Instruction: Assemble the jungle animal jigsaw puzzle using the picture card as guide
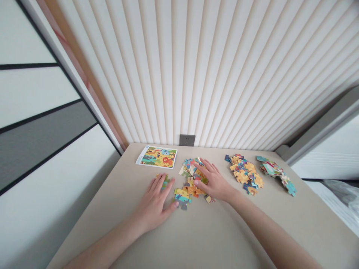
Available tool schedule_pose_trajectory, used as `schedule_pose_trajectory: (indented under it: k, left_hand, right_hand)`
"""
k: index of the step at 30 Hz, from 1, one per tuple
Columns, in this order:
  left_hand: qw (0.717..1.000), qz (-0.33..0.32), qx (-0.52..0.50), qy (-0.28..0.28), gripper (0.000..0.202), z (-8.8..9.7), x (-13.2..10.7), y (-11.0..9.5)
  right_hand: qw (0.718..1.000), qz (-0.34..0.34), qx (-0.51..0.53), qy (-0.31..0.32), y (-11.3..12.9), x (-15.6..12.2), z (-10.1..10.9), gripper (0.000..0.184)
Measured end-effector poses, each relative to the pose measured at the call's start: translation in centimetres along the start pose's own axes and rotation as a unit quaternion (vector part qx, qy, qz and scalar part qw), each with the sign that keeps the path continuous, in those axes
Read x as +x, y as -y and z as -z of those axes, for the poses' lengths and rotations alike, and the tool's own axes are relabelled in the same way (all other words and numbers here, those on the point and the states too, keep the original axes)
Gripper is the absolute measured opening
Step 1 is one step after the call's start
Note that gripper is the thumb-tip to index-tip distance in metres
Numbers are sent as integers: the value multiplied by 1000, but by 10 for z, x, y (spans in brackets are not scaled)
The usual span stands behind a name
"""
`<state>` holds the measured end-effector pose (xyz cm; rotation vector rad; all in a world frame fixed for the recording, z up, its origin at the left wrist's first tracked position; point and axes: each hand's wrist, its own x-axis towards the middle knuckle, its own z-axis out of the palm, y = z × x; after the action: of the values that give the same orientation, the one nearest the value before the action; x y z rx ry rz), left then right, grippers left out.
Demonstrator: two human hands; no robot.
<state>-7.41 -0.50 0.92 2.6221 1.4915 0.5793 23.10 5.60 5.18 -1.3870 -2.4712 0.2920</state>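
Note:
My left hand (pixel 155 205) lies with fingers spread over a green puzzle piece (pixel 166 182), which shows between its fingertips. Close by its thumb is a yellow, blue and grey puzzle piece (pixel 182 197). My right hand (pixel 212 180) rests open on the right side of a mixed pile of puzzle pieces (pixel 191 184), covering part of it. Orange, yellow and pale pieces show beyond and beside its fingers. Whether either palm presses on more pieces is hidden.
A printed picture sheet (pixel 158 157) with a lion and other animals lies at the table's back left. Right of my hands are a heap of yellow-orange pieces (pixel 243 172) and a heap of teal and red pieces (pixel 276 172). A dark wall socket (pixel 187 140) sits behind the table (pixel 196 235).

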Motion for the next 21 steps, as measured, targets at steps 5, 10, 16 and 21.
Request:
schedule_pose_trajectory:
  k: [5,10,16,21]
  left_hand:
    - [1000,-1,-7,21,61,-4,1,-13]
    - [1000,-13,-22,10,66,-7,6,-22]
    - [998,-59,10,-12,53,1,9,-48]
    - [996,-81,27,14,41,20,-10,-66]
  right_hand:
    - [999,11,-15,46,4,43,-8,70]
    - [998,55,-19,30,-5,33,-10,59]
    - [993,81,-83,-18,3,5,11,54]
    - [992,86,-67,-66,58,-50,9,25]
